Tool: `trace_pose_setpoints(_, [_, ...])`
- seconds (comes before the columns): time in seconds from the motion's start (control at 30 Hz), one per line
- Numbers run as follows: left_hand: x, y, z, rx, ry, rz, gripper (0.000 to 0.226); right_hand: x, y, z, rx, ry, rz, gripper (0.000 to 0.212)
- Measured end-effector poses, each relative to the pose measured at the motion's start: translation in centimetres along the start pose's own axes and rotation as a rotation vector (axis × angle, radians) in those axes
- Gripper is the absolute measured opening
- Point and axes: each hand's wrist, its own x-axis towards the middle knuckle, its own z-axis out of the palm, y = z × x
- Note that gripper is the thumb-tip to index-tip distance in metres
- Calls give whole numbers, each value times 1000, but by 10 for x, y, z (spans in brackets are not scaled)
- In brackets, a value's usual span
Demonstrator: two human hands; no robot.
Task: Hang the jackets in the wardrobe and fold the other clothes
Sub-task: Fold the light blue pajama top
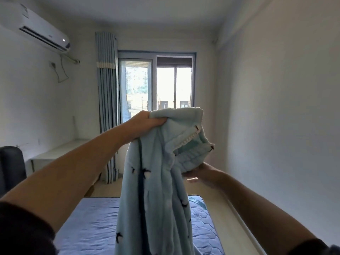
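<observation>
A light blue fleece garment (158, 190) with small dark and white figures hangs in front of me, above the bed. My left hand (145, 122) is raised at the centre and grips its upper edge in a fist. My right hand (202, 173) is lower and to the right, palm up, under the ribbed elastic waistband, with its fingers partly hidden by the cloth. The rest of the garment drops down past the bottom of the view.
A blue quilted mattress (92, 227) lies below. A white desk (60, 153) and a dark chair (11, 168) stand at the left, with a curtain (107, 107), a window (156, 85) and an air conditioner (40, 28) behind. A bare wall (285, 126) runs along the right.
</observation>
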Motion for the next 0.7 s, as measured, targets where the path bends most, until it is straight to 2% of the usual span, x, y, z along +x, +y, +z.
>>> trace_pose_setpoints(0.1, [-7, -7, -5, -57, 14, -17, 13, -6, -6, 2, 313, 165, -123, 22])
trace_pose_setpoints(0.17, [-14, -12, -6, 8, 34, -30, 15, -13, -11, 2, 394, 274, -158, 20])
trace_pose_setpoints(0.27, [-24, -22, -5, 211, 43, -61, 24, -24, -28, 6, 152, 452, -151, 15])
trace_pose_setpoints(0.37, [-41, -33, -15, 443, -82, 8, 45, -43, -42, 3, -84, 539, -153, 24])
trace_pose_setpoints(0.43, [-54, -42, -22, 620, -197, 54, 46, -61, -47, -5, -166, 486, -116, 31])
trace_pose_setpoints(0.5, [-67, -50, -24, 697, -251, 52, 31, -78, -48, -10, -263, 371, -59, 34])
trace_pose_setpoints(0.6, [-82, -57, -19, 722, -360, 22, 25, -98, -53, -12, -400, 182, 61, 33])
trace_pose_setpoints(0.7, [-92, -47, -24, 606, -470, -42, 23, -109, -64, -14, -379, 48, 129, 34])
